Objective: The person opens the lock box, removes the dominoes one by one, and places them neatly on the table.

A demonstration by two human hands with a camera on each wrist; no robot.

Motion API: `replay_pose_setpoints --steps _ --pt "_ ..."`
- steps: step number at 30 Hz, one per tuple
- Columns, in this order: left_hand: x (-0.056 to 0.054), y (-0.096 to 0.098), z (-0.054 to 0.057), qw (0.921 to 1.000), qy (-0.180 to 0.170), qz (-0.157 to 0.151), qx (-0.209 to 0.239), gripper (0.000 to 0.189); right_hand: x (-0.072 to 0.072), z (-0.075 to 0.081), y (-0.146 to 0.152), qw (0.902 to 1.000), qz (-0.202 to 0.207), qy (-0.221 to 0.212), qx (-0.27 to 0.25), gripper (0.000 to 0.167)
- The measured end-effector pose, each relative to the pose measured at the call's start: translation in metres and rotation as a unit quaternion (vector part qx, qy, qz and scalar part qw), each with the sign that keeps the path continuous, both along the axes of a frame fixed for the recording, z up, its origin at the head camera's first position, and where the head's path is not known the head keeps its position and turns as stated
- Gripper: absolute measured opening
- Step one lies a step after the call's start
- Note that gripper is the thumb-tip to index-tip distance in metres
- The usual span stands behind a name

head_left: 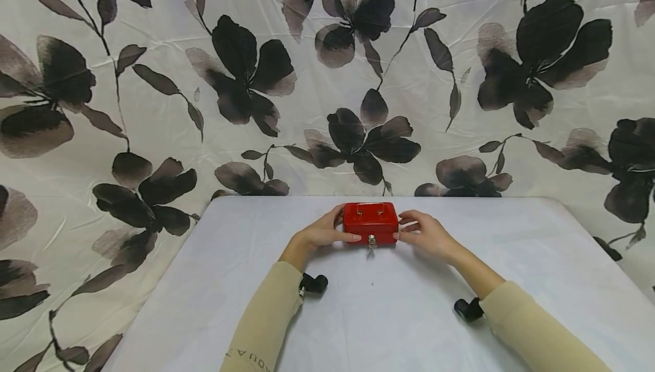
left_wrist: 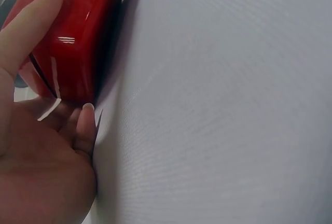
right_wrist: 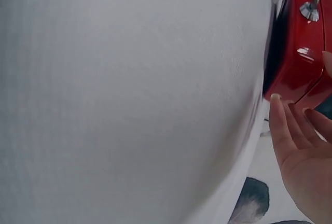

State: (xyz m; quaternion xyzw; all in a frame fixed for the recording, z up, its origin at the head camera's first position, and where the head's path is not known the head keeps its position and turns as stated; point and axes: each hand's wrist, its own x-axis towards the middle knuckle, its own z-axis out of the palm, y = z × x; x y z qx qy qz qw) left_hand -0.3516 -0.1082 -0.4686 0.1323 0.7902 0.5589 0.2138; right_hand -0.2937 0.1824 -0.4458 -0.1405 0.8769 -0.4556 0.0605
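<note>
A small red cash box (head_left: 370,225) stands near the far edge of the table, a folded metal handle on its lid. Keys (head_left: 370,243) hang from the lock at its front. My left hand (head_left: 321,232) holds the box's left end, thumb along the front and fingers at the side. At the right end, my right hand (head_left: 423,234) has its thumb at the front corner and its fingers against the side. From the right wrist, the lock (right_wrist: 309,11) shows close up. Some fingertips of both hands are hidden behind the box.
A white cloth covers the table (head_left: 378,315). Behind it hangs a pale curtain (head_left: 307,93) with dark flowers, close to the table's far edge. Black wrist cameras sit at the cuffs of both beige sleeves (head_left: 266,315).
</note>
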Motion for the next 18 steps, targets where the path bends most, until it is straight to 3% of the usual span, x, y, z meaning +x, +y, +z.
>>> replay_pose_setpoints --steps 18 --pt "0.0060 0.0003 0.0014 0.9995 0.019 -0.007 -0.025 0.107 -0.0061 0.0019 0.0017 0.9984 0.050 -0.014 -0.023 0.070"
